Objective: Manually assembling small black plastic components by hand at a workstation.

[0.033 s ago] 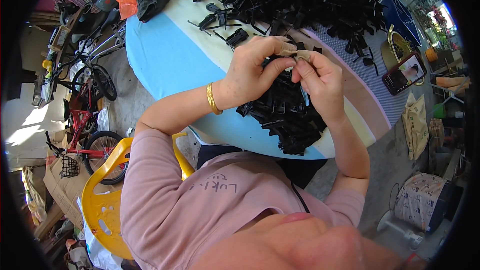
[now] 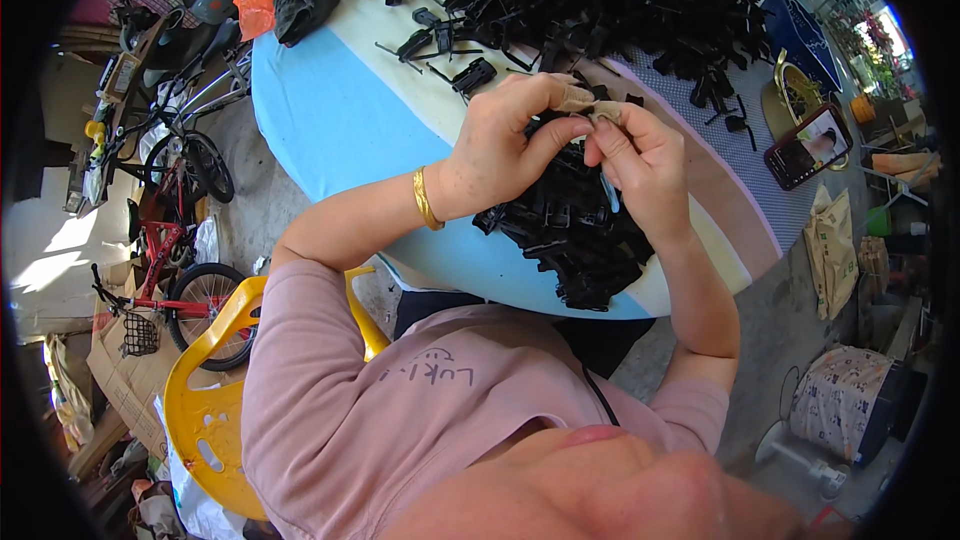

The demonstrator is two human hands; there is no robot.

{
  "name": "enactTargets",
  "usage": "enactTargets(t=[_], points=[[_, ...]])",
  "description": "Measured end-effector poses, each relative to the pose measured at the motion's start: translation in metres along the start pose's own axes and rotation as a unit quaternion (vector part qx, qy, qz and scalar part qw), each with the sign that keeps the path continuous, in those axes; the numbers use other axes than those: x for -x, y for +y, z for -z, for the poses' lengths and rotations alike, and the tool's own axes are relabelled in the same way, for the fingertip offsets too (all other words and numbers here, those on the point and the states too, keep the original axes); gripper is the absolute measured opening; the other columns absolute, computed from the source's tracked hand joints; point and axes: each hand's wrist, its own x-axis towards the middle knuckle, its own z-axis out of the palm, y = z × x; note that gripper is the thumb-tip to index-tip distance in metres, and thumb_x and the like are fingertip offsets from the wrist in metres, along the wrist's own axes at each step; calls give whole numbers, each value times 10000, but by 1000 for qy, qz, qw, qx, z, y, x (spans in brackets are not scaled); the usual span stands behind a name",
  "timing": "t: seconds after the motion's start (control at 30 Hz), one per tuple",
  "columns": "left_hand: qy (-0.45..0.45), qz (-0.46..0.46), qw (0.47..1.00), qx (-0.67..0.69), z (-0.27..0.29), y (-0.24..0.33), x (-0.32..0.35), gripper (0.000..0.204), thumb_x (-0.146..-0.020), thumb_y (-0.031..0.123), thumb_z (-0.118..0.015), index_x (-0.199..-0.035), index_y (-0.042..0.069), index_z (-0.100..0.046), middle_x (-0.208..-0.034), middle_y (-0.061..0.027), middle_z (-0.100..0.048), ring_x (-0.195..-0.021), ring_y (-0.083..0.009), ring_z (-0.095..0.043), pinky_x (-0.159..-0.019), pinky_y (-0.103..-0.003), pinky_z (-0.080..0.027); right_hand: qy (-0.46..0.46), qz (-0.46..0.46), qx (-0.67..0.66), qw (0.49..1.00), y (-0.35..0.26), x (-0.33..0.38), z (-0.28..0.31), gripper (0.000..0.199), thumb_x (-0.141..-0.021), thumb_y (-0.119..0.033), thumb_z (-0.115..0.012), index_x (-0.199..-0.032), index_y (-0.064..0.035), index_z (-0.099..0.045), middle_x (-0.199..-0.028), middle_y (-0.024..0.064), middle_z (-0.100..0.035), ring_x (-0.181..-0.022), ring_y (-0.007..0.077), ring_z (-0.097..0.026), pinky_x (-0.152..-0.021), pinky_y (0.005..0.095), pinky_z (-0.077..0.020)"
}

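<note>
My left hand (image 2: 510, 135) and my right hand (image 2: 640, 155) meet fingertip to fingertip above the table, both closed in a pinch. Beige coverings wrap the index fingers of both. What the fingertips grip is too small and too hidden to name. Directly below the hands lies a heap of black plastic buckle-like parts (image 2: 575, 230) close to the table's near edge. A thin light-blue piece (image 2: 610, 193) shows under my right hand. Just beyond my left hand, a few loose black parts (image 2: 473, 75) rest on the cloth.
A much larger pile of black parts (image 2: 600, 0) covers the far side of the striped cloth-covered table (image 2: 330, 110). At the right edge a phone (image 2: 808, 147) leans on a gold-coloured stand. A yellow chair (image 2: 205, 390) and a red bicycle (image 2: 155, 250) stand to the left.
</note>
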Motion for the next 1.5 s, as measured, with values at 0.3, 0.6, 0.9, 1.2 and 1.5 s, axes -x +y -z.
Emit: enactTargets(t=[0.3, 0.6, 0.9, 1.2, 1.5], points=[[-23, 347, 672, 654, 4, -6, -18, 293, -961, 166, -347, -1197, -4, -379, -1160, -174, -518, -1024, -278, -559, -861, -387, -488, 71, 255, 262, 928, -6, -6, 2, 189, -696, -2, -703, -854, -38, -606, -743, 22, -563, -538, 73, -454, -443, 212, -344], [-184, 284, 858, 387, 10, 1, -15, 358, -930, 119, -430, -1272, 14, -410, -1083, -65, -566, -985, -134, -553, -890, -286, -453, 54, 208, 197, 957, 0, -2, 13, 194, -691, -6, -731, -808, -10, -577, -739, -2, -564, -567, 20, -436, -487, 157, -354], [-169, 234, 901, 324, 5, 3, -11, 440, -802, -44, -597, -1199, 6, -415, -1074, -60, -551, -973, -104, -541, -865, -248, -449, 12, 41, 33, 999, 10, -7, 13, 147, -797, -57, -655, -906, -21, -563, -786, -1, -562, -632, 22, -491, -558, 135, -415], [-86, 225, 910, 338, 3, 1, -9, 301, -815, -17, -600, -1074, 9, -449, -1055, -104, -571, -935, -142, -570, -834, -266, -480, -3, 37, 45, 998, 7, -2, 2, 175, -911, -113, -496, -990, 12, -589, -641, -4, -530, -478, -12, -357, -420, 135, -256], [31, 69, 980, 186, -11, 2, -3, 216, -762, 28, -669, -943, -6, -556, -873, -81, -635, -768, -126, -623, -652, -250, -510, 11, -9, 5, 1000, 3, 3, -1, 185, -919, -112, -475, -992, 13, -589, -628, -15, -511, -480, -6, -362, -419, 141, -254]])
